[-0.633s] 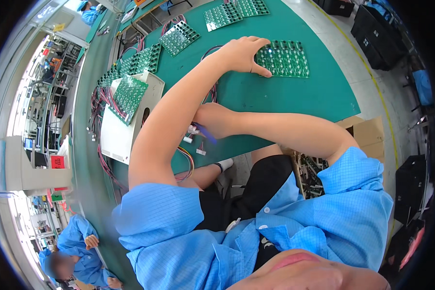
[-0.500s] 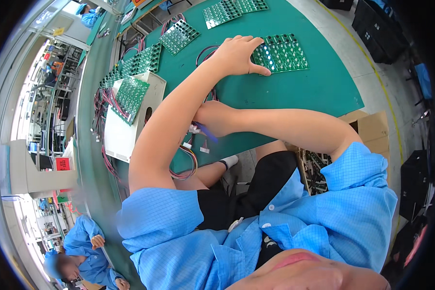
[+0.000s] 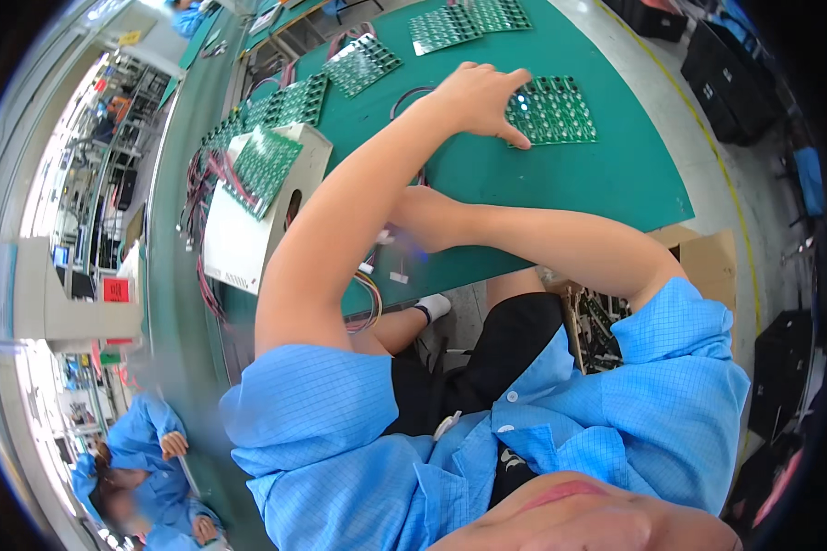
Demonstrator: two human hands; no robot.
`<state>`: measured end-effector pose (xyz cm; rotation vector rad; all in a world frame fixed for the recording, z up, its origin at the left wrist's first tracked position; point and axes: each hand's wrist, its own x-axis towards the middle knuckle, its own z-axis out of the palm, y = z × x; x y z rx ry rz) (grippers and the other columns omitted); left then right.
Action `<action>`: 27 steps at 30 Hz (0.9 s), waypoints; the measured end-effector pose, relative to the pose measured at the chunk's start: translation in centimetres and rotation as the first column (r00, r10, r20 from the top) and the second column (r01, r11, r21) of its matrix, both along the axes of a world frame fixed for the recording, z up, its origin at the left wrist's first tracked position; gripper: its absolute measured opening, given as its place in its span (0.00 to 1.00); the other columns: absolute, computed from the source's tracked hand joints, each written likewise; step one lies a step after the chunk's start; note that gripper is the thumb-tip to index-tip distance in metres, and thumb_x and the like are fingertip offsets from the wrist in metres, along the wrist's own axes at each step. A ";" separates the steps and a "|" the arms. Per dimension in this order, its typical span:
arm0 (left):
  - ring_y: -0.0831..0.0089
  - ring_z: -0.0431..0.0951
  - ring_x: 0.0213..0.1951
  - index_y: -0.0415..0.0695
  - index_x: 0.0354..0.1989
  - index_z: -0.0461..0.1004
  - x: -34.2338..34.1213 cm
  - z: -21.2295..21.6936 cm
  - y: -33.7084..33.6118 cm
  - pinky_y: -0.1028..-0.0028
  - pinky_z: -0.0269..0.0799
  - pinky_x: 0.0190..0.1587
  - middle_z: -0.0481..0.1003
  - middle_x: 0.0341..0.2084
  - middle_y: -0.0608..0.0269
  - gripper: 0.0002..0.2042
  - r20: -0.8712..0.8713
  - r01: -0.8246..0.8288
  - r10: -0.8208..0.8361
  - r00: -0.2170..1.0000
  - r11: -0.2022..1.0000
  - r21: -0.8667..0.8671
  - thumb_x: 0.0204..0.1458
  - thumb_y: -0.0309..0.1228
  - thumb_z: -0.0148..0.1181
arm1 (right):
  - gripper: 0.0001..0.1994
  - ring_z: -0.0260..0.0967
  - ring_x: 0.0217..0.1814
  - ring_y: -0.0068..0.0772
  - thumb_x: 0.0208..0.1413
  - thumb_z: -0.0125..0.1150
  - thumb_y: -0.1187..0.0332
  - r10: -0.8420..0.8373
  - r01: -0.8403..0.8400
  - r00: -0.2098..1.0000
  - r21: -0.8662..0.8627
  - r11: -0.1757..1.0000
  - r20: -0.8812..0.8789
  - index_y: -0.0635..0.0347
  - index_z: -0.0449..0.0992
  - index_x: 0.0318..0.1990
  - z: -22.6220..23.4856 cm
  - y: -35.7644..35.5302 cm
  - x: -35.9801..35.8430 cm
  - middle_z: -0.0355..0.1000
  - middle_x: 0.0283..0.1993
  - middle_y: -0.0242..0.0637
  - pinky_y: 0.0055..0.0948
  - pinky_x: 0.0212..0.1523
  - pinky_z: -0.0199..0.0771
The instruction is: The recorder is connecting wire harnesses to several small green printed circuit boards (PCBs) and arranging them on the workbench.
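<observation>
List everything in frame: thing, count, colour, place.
circuit board panel: one, green, on the mat under the left hand
other board panels: several, green, along the mat's far and left side
mat: one, green, covering the table
white box: one, left of the arms, a board panel lying on it
wire bundles: multicoloured, at the table's near edge
cardboard box: one, brown, right of the table
co-worker: one, blue coat, lower left
left hand: pressing on the panel
right hand: crossed under the left arm, its grip hidden
</observation>
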<state>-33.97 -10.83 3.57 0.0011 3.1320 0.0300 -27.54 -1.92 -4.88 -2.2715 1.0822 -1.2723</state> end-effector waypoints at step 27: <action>0.87 0.66 0.22 0.36 0.33 0.76 27.7 -3.7 2.6 0.81 0.57 0.26 0.68 0.17 0.73 0.10 -0.069 -0.276 0.696 0.715 0.372 0.886 0.48 0.29 0.67 | 0.05 0.75 0.39 0.25 0.64 0.55 0.71 -0.197 0.181 0.975 0.149 0.972 0.100 0.61 0.75 0.40 4.0 0.1 0.3 0.76 0.34 0.35 0.25 0.40 0.74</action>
